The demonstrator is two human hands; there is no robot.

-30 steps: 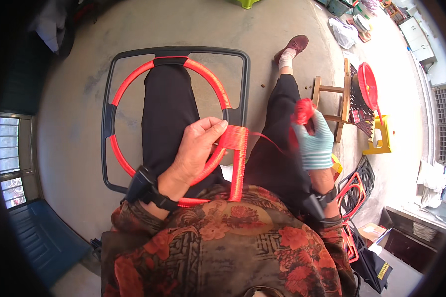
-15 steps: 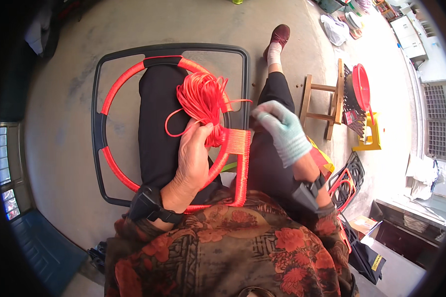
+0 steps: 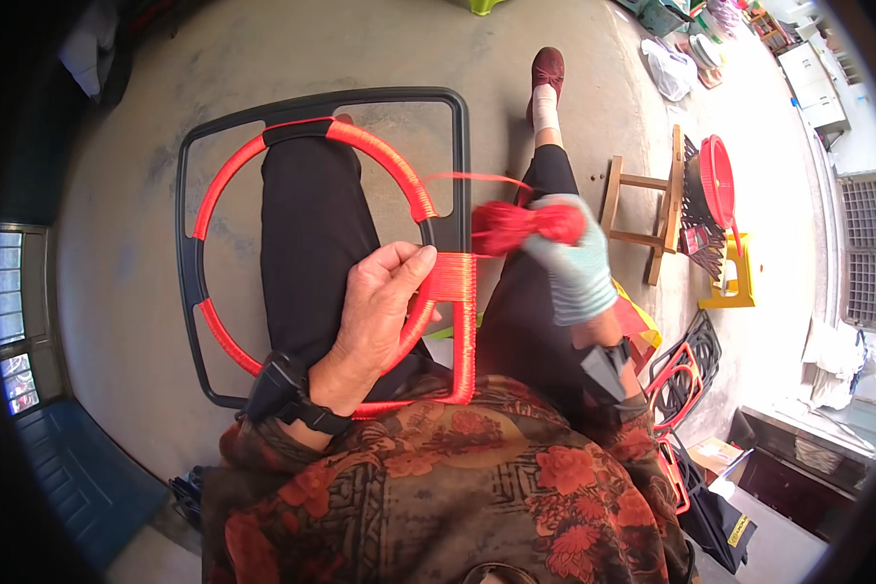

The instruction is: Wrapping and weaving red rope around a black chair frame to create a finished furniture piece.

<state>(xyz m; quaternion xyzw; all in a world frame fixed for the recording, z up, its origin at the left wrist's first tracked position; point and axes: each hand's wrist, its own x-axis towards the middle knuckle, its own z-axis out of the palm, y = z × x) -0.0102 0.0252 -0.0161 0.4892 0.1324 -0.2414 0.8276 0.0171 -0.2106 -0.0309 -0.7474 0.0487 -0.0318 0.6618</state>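
Note:
A black rectangular frame with an inner ring lies across my lap over my left thigh. Red cord wraps much of the ring, and a red wound band covers the joint on its right side. My left hand, bare, grips the ring beside that band, thumb on top. My right hand, in a pale green knit glove, is closed around a bundle of red cord just right of the frame. One strand runs from the bundle toward the band; another loops above it. The bundle is blurred by motion.
On the right stand a wooden stool, a red plastic basket and a yellow stool. More black and red frames lean low on the right. A blue-green panel lies at lower left.
The cord bundle has passed from my left hand to my right hand, moving right across the frame's edge. My left hand now grips the ring instead. The frame has shifted slightly left.

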